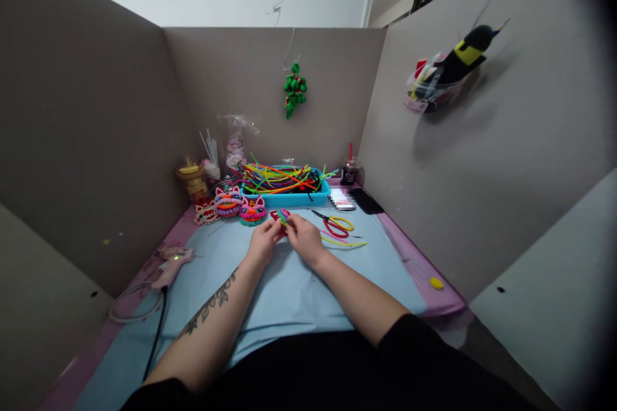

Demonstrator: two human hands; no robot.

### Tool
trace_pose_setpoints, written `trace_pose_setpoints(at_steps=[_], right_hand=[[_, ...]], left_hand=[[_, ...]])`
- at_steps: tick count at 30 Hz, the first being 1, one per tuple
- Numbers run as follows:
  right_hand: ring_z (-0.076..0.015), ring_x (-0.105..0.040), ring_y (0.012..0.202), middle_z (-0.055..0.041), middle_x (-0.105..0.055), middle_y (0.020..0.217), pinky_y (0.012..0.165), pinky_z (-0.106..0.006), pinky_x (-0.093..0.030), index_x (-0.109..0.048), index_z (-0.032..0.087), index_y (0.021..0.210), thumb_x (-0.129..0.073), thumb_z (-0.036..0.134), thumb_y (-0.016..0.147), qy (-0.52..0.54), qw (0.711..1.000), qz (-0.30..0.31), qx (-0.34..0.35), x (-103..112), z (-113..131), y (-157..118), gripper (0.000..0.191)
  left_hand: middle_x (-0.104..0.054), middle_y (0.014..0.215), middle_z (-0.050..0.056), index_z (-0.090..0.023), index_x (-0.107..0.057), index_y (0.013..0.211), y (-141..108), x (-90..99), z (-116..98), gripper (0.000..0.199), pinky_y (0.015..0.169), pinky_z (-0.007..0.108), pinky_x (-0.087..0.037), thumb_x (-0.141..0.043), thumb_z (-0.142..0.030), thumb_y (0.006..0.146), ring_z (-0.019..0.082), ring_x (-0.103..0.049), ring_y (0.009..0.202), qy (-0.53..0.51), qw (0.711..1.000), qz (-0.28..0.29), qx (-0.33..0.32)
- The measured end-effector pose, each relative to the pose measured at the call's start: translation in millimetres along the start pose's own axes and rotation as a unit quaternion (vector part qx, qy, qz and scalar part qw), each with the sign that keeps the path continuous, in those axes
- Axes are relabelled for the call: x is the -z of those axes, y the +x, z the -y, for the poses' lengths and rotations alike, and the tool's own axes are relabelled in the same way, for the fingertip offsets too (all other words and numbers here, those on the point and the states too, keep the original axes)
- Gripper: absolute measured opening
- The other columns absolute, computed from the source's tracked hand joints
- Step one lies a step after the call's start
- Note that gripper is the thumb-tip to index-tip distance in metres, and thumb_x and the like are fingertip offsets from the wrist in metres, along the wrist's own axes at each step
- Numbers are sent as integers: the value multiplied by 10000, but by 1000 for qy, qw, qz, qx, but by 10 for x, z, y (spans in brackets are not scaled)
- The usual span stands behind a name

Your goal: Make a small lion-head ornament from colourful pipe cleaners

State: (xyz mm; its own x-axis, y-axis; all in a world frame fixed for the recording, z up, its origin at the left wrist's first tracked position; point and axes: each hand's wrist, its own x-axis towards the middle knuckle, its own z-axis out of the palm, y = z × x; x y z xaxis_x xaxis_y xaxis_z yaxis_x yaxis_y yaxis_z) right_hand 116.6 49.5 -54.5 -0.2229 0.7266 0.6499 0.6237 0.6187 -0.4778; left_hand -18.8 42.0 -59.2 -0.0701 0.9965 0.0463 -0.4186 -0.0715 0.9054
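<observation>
My left hand [263, 241] and my right hand [305, 239] meet over the middle of the table. Between their fingertips is a small pipe-cleaner piece [282, 214] in red, green, blue and pink; the fingers cover part of it. Both hands are closed on it. Just right of my right hand, loose pink and yellow pipe cleaners [344, 243] lie on the blue cloth [289, 295]. Scissors [343, 225] with red and yellow handles rest behind them. To the left of the piece sit finished-looking pipe-cleaner animal heads, one pink and teal [253, 210], one lilac and orange [227, 201].
A blue tray [284, 200] full of colourful pipe cleaners stands at the back. A pink glue gun [176, 264] with its cord lies at left. Dark phone [367, 201], drink cup [350, 171] and yellow disc [436, 283] are at right. Grey partitions [274, 122] enclose the table.
</observation>
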Motion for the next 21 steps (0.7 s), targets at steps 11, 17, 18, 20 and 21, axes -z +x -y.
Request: trace_pose_setpoints(at_steps=[11,17,18,20,21], right_hand=[[-155,-557,691,-13,-617,721,653,-246,-402,-593,207,752,-466,203,800,68,996,10,-48,27,23,25,136],[-146,-559,680,-7,-621,727,652,-238,-407,-597,208,767,-473,204,791,77,996,20,-45,0,19,-3,126],[-147,-563,687,-8,-625,733,659,-240,-411,-600,209,774,-473,201,788,81,995,20,-45,-2,15,-6,128],[-150,-570,699,-8,-631,740,671,-246,-419,-605,212,780,-472,200,786,87,995,21,-50,-4,3,-7,134],[-152,-572,701,-8,-633,737,672,-249,-422,-607,213,777,-474,204,785,89,994,21,-56,-6,-6,-5,133]], left_hand=[[-642,729,24,-128,-613,757,-24,-29,-45,262,668,238,-483,-759,-316,647,102,-592,650,-88,996,-9,5],[-615,653,-1,-129,-568,689,4,-40,-28,306,662,241,-478,-802,-288,571,101,-586,616,-89,994,-54,-22],[-618,658,-1,-130,-565,683,12,-35,-28,308,679,249,-483,-805,-281,563,105,-593,628,-98,993,-64,-24],[-623,663,0,-131,-564,674,29,-19,-29,302,705,265,-493,-806,-271,558,112,-604,647,-116,990,-81,-24],[-624,660,1,-131,-565,668,37,-10,-27,297,707,269,-497,-806,-267,558,113,-606,647,-122,988,-87,-22]])
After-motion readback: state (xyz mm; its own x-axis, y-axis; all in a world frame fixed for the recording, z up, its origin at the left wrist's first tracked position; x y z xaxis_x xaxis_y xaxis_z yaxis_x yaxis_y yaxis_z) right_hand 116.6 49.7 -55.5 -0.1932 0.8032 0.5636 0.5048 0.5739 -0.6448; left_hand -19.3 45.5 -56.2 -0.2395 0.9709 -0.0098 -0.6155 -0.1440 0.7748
